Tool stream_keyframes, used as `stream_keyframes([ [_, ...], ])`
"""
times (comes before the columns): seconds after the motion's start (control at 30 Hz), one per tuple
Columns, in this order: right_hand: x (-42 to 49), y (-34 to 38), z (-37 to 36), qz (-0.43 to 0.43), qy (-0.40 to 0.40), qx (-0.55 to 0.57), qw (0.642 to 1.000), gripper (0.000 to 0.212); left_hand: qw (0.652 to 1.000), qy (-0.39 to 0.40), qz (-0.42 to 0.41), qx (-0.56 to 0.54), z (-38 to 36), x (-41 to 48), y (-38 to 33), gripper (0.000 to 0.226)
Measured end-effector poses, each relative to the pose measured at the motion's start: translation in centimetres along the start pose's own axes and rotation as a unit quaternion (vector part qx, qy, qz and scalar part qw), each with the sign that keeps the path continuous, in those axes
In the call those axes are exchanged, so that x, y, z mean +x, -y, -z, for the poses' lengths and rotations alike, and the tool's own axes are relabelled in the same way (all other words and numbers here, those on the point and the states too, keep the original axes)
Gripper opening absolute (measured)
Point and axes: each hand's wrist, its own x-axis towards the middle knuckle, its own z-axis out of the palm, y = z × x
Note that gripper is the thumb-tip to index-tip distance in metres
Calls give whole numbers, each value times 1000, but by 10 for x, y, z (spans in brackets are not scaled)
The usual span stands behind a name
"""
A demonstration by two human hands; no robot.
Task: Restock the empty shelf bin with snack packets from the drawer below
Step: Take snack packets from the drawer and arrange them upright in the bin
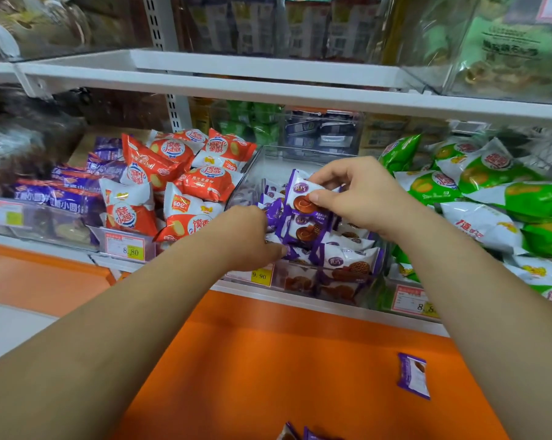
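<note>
Purple snack packets (338, 258) fill the front of the clear bin (268, 157) on the shelf (268, 295), where the right hand (360, 192) pinches one packet (303, 195) over the others and the left hand (246, 236) digs in with fingers hidden, so I cannot tell if it holds any.

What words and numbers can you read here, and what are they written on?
"8.80": left price tag, under the red packets.
"9.90": yellow tag, on the front of the clear bin holding the purple packets.
"8.8", partly hidden: right price tag, under the green packets.
"60亿": orange label on one red packet.
The Chinese brand names on the packets and the small print on the tags are too blurred to read.
</note>
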Motion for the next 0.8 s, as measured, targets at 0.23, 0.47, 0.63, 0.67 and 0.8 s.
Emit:
stream_keyframes([
  [0.23, -6, 3, 7, -24, 75, -19, 997, 10, 999, -2, 37, -28, -10, 14, -6, 43],
  [0.47, -9, -2, 0, -2, 50, -85, 995, 10, 982, -50, 59, -175, -4, 11, -1, 25],
  [0.63, -13, 3, 0, -6, 34, -102, 994, 8, 963, -40, 53, -260, 0, 0, 3, 44],
  [0.67, -13, 3, 0, -7, 33, -101, 994, 8, 961, -29, 40, -274, 2, -3, 4, 44],
  [0.8, -14, 2, 1, -5, 26, -94, 995, 8, 970, -30, -60, -234, 3, -6, 10, 22],
])
